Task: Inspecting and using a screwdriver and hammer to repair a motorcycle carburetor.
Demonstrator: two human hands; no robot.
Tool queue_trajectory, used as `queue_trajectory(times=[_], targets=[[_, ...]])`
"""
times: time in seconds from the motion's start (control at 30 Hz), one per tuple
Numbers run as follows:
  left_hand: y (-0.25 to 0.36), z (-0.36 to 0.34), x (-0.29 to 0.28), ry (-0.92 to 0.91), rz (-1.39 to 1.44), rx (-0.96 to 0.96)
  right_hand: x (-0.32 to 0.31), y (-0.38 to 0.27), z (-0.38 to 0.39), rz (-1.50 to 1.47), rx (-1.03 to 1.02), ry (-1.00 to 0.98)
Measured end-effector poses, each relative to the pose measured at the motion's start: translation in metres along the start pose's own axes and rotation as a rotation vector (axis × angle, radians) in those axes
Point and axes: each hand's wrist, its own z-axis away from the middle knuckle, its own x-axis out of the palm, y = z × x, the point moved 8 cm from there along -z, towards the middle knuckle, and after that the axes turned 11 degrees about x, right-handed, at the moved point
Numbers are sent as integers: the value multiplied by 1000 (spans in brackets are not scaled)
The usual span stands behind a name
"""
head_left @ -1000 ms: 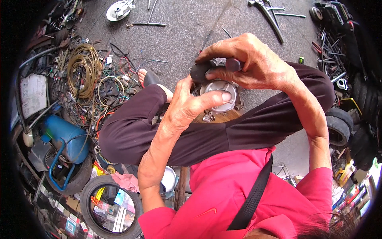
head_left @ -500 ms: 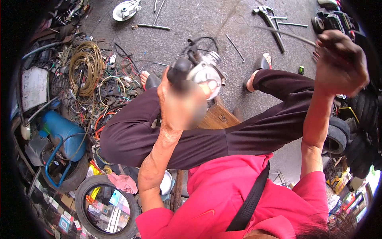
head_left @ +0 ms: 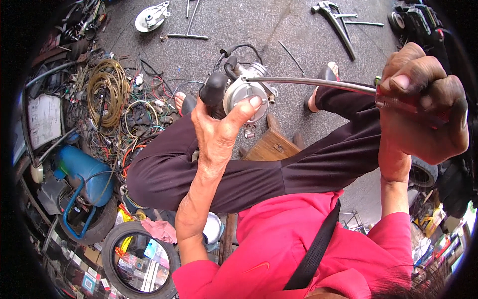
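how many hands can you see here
2. The left hand holds a silver metal part with a black rubber piece; the right hand grips a long-shafted screwdriver. No others show.

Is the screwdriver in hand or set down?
In hand: the right hand is curled around the red handle of the screwdriver.

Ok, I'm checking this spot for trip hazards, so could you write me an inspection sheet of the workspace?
Surface: grey floor; brown wooden piece near the middle of the view.
Work things: silver metal part beside a black rubber cap; screwdriver, its tip at the part's edge.
Clutter: T-shaped tool and hammer-like tool on the floor.
Hands: left hand holds the silver metal part; right hand grips the screwdriver.
Cables: tangled wires at left, beside a coiled hose.
Surroundings: blue tank and tyre at left.
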Motion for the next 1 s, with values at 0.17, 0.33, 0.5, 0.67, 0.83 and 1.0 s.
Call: queue_trajectory(times=[0.17, 0.33, 0.5, 0.67, 0.83, 1.0], targets=[[2, 1, 0, -12, -54, 25, 2, 0, -3, -20, -34, -61], [1, 1, -1, -11, -43, 31, 8, 3, -3, -69, -6, -79], [-1, 2, -1, 0, -21, 50, 7, 3, -3, -95, 11, -76], [-3, 2, -2, -5, -30, 32, 6, 2, -2, -27, -28, -99], [-4, 2, -2, -7, -30, 11, 8, 4, -3, -42, -19, -78], [-4, 2, -3, 8, -17, 46, 19, 0, 1, -97, 98, -85]])
